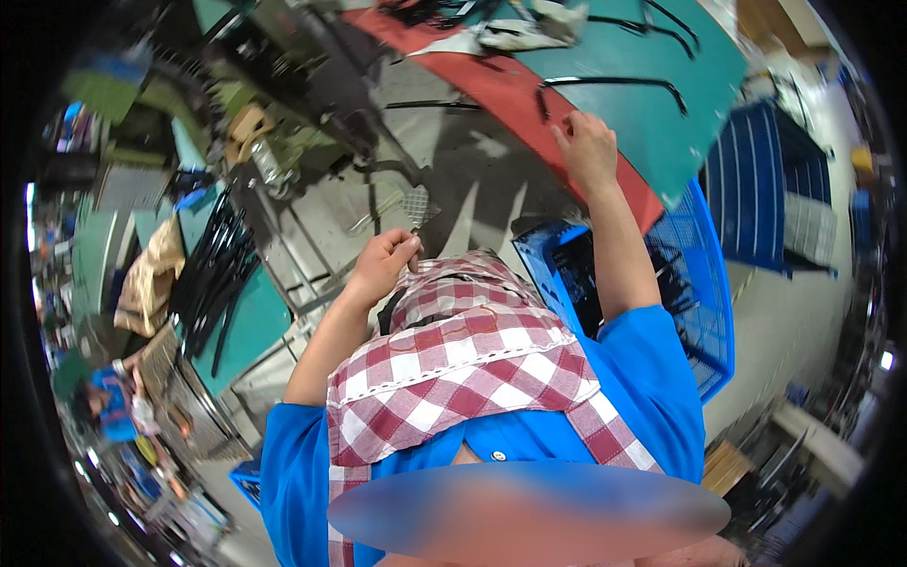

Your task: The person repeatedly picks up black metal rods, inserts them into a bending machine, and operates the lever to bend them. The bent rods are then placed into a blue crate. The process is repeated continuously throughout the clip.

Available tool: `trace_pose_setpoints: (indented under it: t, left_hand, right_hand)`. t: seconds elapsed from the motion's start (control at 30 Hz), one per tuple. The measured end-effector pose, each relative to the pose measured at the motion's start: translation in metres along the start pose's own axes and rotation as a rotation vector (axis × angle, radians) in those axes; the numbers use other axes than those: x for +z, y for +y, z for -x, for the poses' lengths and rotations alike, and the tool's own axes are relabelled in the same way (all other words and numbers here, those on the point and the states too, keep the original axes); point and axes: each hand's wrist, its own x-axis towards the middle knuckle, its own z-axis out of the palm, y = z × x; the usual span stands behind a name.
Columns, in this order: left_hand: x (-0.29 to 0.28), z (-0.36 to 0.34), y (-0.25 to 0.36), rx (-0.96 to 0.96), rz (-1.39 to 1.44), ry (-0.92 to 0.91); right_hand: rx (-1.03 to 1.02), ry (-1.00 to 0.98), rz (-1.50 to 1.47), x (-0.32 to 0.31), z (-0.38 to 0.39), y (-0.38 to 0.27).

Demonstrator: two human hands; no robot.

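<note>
At centre, my left hand [387, 260] has its fingers curled in front of my checked apron, around something I cannot make out, if anything. Behind it, a checkered metal plate [416, 206] shows low down. My right hand [588, 149] is over the red strip [501, 104] along the edge of a green-topped table [699, 132], fingers loosely apart and empty, just short of a bent black bar [614, 82]. More black bars [638, 26] and a pale crumpled wrapping [534, 25] lie farther back on that table.
A machine [316, 90] stands ahead-left. On the left, a green bench [250, 331] holds long black bars [213, 274] and a brown sack [146, 283]; a co-worker [113, 406] is beyond. Blue crates [707, 312] with dark parts are at my right, near a blue stand [756, 180].
</note>
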Motion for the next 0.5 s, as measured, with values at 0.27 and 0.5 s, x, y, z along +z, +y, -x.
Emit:
trace_pose_setpoints:
  t: [0.27, 0.5]
  left_hand:
    - [-0.010, 0.042, -0.015, 0.010, 0.072, 0.211]
    - [-0.022, -0.009, -0.016, -0.085, -0.081, 0.141]
  right_hand:
    - [0.174, 0.108, -0.060, 0.053, -0.006, 0.054]
    - [0.364, 0.503, -0.493, -0.092, -0.055, 0.127]
